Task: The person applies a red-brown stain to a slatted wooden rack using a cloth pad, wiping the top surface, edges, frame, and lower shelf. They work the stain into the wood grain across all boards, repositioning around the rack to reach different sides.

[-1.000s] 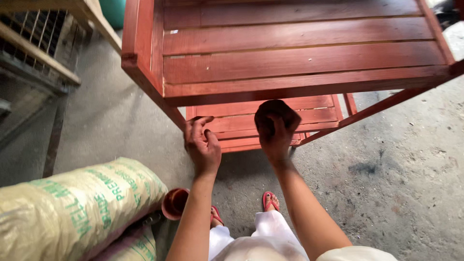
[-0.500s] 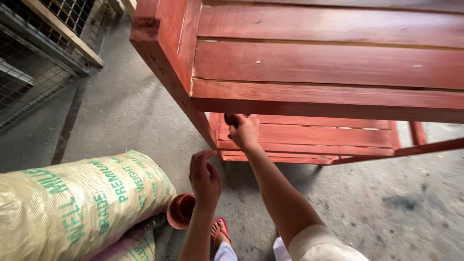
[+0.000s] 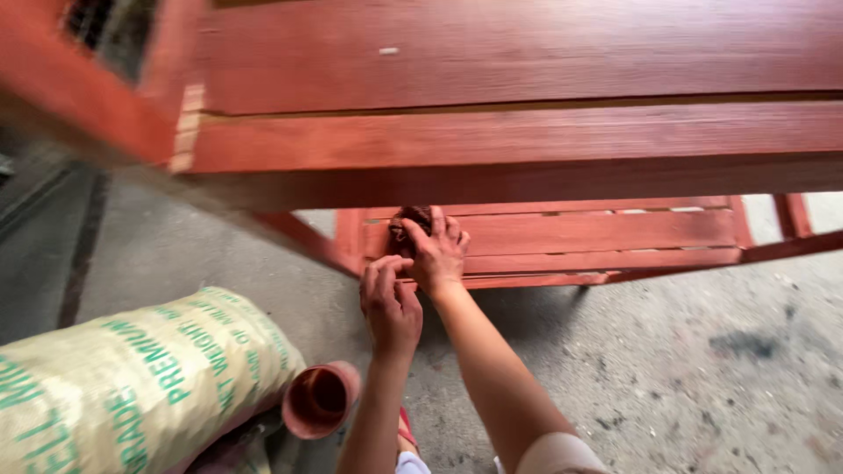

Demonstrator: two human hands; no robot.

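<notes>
Head view: compared with half a second ago, the camera has dropped closer and swung right, so the red wooden rack [image 3: 527, 132] now fills the top of the picture and its upper slats are blurred. The right hand [image 3: 436, 254] has pushed further under the top slats and now sits on the left end of the lower shelf [image 3: 597, 241]. Its grip is closed around a dark, stained rag [image 3: 409, 219], which it presses against the wood. The left hand [image 3: 391, 307] has come up from near the cup and now rests just below the right hand, at the front edge of the lower shelf; its fingers are curled and narrow, and I cannot tell whether they hold anything. A reddish cup [image 3: 320, 399] lies on the concrete floor [image 3: 702, 369] beside a printed sack [image 3: 132, 386].
</notes>
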